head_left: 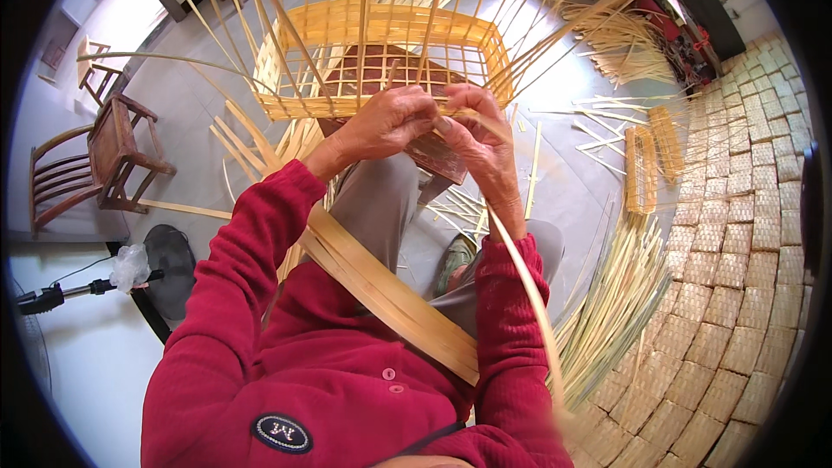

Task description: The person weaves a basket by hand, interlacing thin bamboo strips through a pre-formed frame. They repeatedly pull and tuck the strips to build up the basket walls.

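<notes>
In front of me a half-woven bamboo basket (381,19) rests on a dark red-brown stool (446,156), its open-lattice base and woven sides showing and long upright stakes fanning out. At the near rim my left hand (400,121) is closed, fingertips pinched at the weave. Close beside it, my right hand (478,134) is closed on a long thin bamboo strip (529,286) that trails down past my right forearm, its lower end blurred by motion. Exactly where the strip meets the rim is hidden by my fingers. A bundle of wide flat bamboo strips (390,303) lies across my lap.
Wooden chairs (126,156) stand at left, near a black fan-like stand (169,269). On the right lie a sheaf of thin bamboo splints (615,295), small woven basket pieces (641,169) and stacked woven blocks (719,269). Loose splints (598,134) litter the grey floor.
</notes>
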Demonstrator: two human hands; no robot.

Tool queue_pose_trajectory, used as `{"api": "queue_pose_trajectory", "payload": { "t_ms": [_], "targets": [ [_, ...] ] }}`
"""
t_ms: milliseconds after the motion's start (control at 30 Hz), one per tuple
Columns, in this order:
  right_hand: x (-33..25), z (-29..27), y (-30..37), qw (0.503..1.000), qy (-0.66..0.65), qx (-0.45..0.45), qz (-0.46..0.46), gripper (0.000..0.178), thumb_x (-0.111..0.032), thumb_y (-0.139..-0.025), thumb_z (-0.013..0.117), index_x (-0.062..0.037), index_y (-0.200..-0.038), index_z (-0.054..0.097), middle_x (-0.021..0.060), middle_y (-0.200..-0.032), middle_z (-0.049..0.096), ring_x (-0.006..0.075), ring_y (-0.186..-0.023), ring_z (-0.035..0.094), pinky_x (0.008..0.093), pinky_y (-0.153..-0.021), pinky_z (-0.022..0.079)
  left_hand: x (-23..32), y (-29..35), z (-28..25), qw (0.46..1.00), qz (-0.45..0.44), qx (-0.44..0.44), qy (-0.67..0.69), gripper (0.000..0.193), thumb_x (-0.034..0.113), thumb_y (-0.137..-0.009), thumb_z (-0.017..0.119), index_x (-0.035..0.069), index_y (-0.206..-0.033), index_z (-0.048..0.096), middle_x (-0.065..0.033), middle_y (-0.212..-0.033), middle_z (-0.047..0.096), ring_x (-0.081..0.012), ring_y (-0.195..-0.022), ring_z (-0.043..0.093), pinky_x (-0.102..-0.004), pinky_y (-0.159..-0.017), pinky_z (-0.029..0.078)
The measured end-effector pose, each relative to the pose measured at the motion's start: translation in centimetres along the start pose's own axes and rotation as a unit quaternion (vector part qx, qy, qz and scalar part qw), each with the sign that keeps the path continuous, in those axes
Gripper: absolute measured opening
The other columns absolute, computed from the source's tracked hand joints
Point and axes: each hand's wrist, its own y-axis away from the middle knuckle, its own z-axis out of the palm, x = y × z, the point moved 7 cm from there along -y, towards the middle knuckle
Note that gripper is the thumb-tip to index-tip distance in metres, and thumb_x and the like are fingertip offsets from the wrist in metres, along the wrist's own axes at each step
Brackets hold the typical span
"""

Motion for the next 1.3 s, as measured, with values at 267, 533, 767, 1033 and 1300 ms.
{"api": "queue_pose_trajectory", "payload": {
  "t_ms": [267,533,767,1033,1300],
  "targets": [
    [-0.1,-3.9,2.0,0.95,0.102,0.294,-0.005,0.018,-0.013,-0.097,0.055,0.0026,-0.104,0.063,0.0083,-0.098,0.064,0.0164,-0.087,0.055,0.0323,-0.078,0.048,0.0,0.2,0.4,0.999,-0.018,0.004,0.037,0.007,0.004,-0.093,0.068,0.004,-0.094,0.062,-0.0075,-0.088,0.058,-0.023,-0.084,0.059,-0.0348,-0.076,0.048],
    [3.0,-6.9,1.1,0.961,-0.055,0.239,0.126,0.017,-0.017,-0.101,0.058,-0.0031,-0.108,0.064,0.0038,-0.106,0.064,0.0079,-0.082,0.055,0.0226,-0.072,0.048,-0.5,0.1,0.4,0.99,-0.075,0.065,0.101,0.006,0.007,-0.098,0.067,0.004,-0.095,0.063,-0.0001,-0.086,0.057,-0.0116,-0.079,0.055,-0.0281,-0.07,0.047],
    [6.9,-5.5,5.5,0.713,-0.522,0.422,0.204,0.019,-0.017,-0.105,0.05,-0.0018,-0.108,0.06,0.011,-0.107,0.064,0.0225,-0.095,0.061,0.0379,-0.086,0.053,-0.2,-0.6,1.1,0.961,-0.064,0.266,-0.048,0.004,0.005,-0.091,0.069,0.003,-0.09,0.065,-0.0103,-0.082,0.061,-0.0252,-0.074,0.061,-0.0365,-0.066,0.049],
    [4.1,-3.4,5.9,0.78,-0.432,0.426,0.154,0.026,-0.025,-0.108,0.045,-0.004,-0.115,0.058,0.009,-0.122,0.06,0.0207,-0.107,0.059,0.04,-0.095,0.051,0.3,-0.9,1.6,0.939,-0.009,0.296,-0.176,0.006,0.004,-0.089,0.071,0.004,-0.093,0.067,-0.011,-0.083,0.059,-0.0298,-0.07,0.059,-0.0392,-0.062,0.048],
    [0.0,-2.4,5.0,0.919,-0.231,0.298,0.113,0.048,-0.037,-0.107,0.052,-0.0019,-0.139,0.053,0.0095,-0.139,0.054,0.021,-0.127,0.053,0.0363,-0.107,0.045,-0.6,-0.6,2.9,0.955,-0.043,0.156,-0.251,0.024,-0.002,-0.087,0.063,0.006,-0.108,0.069,-0.0121,-0.098,0.069,-0.0343,-0.086,0.068,-0.0413,-0.072,0.056]
  ]
}}
